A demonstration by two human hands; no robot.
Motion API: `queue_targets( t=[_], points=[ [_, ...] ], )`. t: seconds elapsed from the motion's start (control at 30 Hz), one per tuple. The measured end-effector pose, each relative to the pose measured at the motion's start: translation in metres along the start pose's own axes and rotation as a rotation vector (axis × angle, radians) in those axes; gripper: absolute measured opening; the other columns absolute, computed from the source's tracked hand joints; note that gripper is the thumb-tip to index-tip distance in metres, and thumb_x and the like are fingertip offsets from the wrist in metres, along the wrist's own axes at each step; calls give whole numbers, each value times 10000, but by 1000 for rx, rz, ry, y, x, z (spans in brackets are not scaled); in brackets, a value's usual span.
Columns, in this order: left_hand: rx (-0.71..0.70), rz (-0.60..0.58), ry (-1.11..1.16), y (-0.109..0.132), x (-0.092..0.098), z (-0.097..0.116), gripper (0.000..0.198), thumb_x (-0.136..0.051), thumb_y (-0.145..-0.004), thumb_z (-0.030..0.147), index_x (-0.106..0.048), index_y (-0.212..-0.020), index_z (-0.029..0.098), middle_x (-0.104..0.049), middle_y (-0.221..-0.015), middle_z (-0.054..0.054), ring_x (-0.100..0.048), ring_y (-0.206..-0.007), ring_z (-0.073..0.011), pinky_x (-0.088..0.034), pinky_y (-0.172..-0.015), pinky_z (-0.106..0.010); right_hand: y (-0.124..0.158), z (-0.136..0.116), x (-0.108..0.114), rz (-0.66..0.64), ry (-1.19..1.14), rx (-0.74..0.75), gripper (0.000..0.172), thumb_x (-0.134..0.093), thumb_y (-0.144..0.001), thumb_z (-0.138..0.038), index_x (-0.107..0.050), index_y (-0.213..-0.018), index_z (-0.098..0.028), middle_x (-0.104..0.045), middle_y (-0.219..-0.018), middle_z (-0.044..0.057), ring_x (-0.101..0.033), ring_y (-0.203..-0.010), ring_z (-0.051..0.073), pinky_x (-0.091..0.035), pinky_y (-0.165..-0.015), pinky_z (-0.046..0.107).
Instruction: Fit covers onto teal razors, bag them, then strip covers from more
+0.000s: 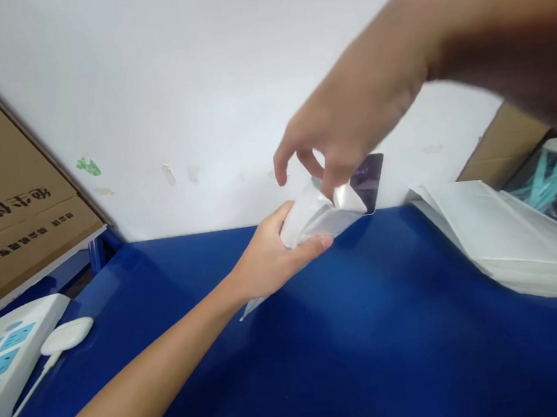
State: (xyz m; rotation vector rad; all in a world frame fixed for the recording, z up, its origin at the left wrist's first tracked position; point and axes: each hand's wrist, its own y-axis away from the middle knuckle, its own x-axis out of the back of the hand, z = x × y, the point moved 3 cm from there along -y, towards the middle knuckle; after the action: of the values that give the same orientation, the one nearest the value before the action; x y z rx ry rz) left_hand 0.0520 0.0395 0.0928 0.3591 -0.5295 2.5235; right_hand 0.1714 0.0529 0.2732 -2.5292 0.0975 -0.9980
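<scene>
Behind, white wall (185,79): meets the back of the blue tabletop (286,373).
White packaging (514,230): piled on the tabletop's right side.
Right hand (343,119): over the white pouch (312,218), fingers bent, partly apart, at least 1 at its mouth; whether they pinch, I cannot tell.
Left hand (270,252): wrapped around the pouch.
Pouch: tilted, held above the tabletop.
Dark screen (370,182): partly hidden behind the pouch.

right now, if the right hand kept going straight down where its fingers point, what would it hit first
Most likely the white bag held in the left hand; the right hand already seems at its upper end, though depth is unclear.
</scene>
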Motion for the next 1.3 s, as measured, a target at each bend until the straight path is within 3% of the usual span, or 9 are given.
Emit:
queue_targets(
  t=[0.07,0.13,0.37,0.53,0.7,0.9,1.03,1.17,1.3],
  points=[
    [-19,27,132,-3,-4,2,458,-764,-823,476,-631,-1147,181,-721,-1018,-75,-672,-873,-209,-523,-710,-291,-3,-6,4,-427,461,-35,468,-432,-834,-291,-700,-989,60,-653,-722,-96,-696,-658,50,-402,-578,92],
    [-27,50,265,-7,-6,0,446,-768,-811,463,-646,-1122,167,-728,-983,-82,-681,-860,-217,-533,-721,-302,-2,-8,13,-551,700,143,589,-369,-825,-321,-654,-1194,39,-650,-777,-103,-701,-721,66,-412,-622,148],
    [-266,259,371,-51,-29,2,492,-592,-917,572,-629,-1190,165,-704,-1148,-124,-678,-1083,-296,-541,-947,-434,15,21,49,131,890,697,227,-597,-905,-234,-771,-1030,-159,-685,-846,-45,-695,-873,139,-504,-920,342],
    [-791,-48,-406,-89,-90,9,687,-686,-892,516,-469,-1483,239,-420,-1560,-150,-376,-1471,-349,-302,-1225,-498,20,50,72,185,863,543,366,-478,-983,-428,-735,-1019,-171,-696,-886,-27,-656,-856,113,-432,-825,342],
    [-676,-304,-692,-78,-116,-47,907,-657,-868,640,-298,-1606,254,-249,-1650,-187,-281,-1511,-424,-300,-1199,-588,33,84,89,116,932,437,501,-447,-952,-581,-727,-1021,-171,-650,-1053,11,-617,-987,168,-390,-833,395],
    [-308,-350,-803,-37,-66,-101,515,-394,-1035,495,-528,-1441,208,-482,-1491,-185,-528,-1320,-339,-468,-1053,-545,62,162,69,-24,632,270,365,-597,-934,-337,-515,-628,-155,-534,-678,4,-442,-621,80,-352,-618,282],
    [-232,-234,-905,-17,-8,-116,384,-440,-1019,395,-670,-1244,186,-657,-1271,-130,-625,-1146,-292,-507,-991,-481,74,231,29,-373,742,-13,328,-549,-928,-457,-665,-810,-173,-685,-832,77,-605,-698,180,-419,-630,316],
    [-53,-12,-803,-1,41,-132,372,-410,-1016,351,-725,-1104,174,-712,-1211,-107,-662,-1133,-266,-509,-1029,-449,89,277,-5,-358,1034,-168,438,-405,-978,-503,-670,-979,-155,-709,-968,172,-679,-853,313,-461,-673,384],
    [-37,-38,-842,6,44,-136,396,-413,-1007,347,-712,-1200,173,-675,-1308,-111,-648,-1185,-292,-505,-1036,-482,112,297,-31,-304,926,-206,635,-275,-1001,-618,-578,-1251,-119,-689,-1104,209,-680,-952,342,-508,-726,423]
  ],
)
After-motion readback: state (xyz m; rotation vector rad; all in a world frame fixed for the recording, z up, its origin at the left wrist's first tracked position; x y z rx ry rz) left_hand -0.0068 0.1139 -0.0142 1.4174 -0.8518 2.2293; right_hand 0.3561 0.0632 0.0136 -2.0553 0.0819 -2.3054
